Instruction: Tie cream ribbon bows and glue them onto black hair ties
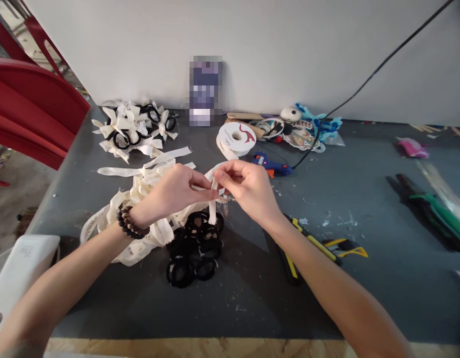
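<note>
Over the middle of the grey table, my left hand (185, 186) and my right hand (248, 186) meet, fingertips pinched on a cream ribbon (212, 211). One end of that ribbon hangs down between them; the part inside the fingers is hidden. Below my hands lies a heap of black hair ties (196, 246). A loose pile of cream ribbon strips (136, 199) spreads under and beside my left hand. Just behind my hands stands a white ribbon spool (237, 139) with a red print. A blue glue gun (272, 163) rests to its right.
Finished-looking bows on black ties (135, 127) are heaped at the back left. Yellow-black pliers (289, 258) lie by my right forearm, green-handled pliers (434, 214) farther right. A black cable (379, 67) runs up from the glue gun. A white box-like device (24, 273) sits at the left edge.
</note>
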Available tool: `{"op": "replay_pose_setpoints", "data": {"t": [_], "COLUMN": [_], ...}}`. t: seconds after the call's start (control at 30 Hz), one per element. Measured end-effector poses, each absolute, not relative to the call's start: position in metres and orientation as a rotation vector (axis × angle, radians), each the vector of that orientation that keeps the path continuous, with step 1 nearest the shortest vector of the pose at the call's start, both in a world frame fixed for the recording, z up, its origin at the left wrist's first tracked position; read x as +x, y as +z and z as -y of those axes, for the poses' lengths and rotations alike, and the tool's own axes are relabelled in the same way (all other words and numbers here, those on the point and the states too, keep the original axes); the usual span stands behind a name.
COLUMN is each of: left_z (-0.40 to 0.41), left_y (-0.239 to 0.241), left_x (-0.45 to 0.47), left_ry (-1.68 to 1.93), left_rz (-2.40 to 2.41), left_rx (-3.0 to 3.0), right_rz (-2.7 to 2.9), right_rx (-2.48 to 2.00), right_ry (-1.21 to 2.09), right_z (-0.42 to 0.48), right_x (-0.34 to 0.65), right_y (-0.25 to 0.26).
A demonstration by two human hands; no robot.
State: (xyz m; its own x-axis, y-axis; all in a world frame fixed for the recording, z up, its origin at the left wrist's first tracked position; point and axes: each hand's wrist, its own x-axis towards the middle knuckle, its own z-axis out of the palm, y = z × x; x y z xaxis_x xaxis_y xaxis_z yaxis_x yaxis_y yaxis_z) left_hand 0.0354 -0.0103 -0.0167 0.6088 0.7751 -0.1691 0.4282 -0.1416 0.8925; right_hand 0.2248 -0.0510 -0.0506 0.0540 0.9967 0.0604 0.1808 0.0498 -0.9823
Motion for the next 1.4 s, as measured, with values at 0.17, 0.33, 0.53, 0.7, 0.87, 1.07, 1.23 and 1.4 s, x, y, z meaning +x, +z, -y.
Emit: {"op": "replay_pose_setpoints", "data": {"t": [0.17, 0.33, 0.53, 0.7, 0.87, 1.07, 1.23, 1.4], "left_z": [0.008, 0.002, 0.010, 0.015, 0.006, 0.003, 0.006, 0.006], "left_y": [-0.018, -0.019, -0.019, -0.015, -0.012, -0.003, -0.006, -0.017], "left_x": [0.035, 0.031, 0.038, 0.039, 0.030, 0.027, 0.029, 0.031], "left_ry": [0.586, 0.632, 0.671, 0.692, 0.540, 0.431, 0.339, 0.299], "left_rz": [-0.962, -0.946, -1.016, -1.080, -1.109, -1.048, -1.043, -0.998], "left_rx": [1.368, 1.298, 1.314, 1.477, 1.697, 1.758, 1.715, 1.628], "right_rz": [1.305, 1.391, 1.482, 1.507, 1.664, 1.616, 1.660, 1.596], "right_rx": [-1.323, -1.300, -1.342, -1.395, -1.368, -1.333, -1.316, -1.360], "right_ry": [1.149, 1.004, 0.916, 0.876, 0.721, 0.635, 0.786, 0.848], "right_z": [0.046, 0.048, 0.048, 0.042, 0.048, 0.059, 0.060, 0.060], "right_x": [0.238, 0.237, 0.237, 0.246, 0.241, 0.229, 0.223, 0.221], "right_y": [-0.050, -0.045, -0.041, -0.046, -0.036, -0.026, -0.028, -0.030]}}
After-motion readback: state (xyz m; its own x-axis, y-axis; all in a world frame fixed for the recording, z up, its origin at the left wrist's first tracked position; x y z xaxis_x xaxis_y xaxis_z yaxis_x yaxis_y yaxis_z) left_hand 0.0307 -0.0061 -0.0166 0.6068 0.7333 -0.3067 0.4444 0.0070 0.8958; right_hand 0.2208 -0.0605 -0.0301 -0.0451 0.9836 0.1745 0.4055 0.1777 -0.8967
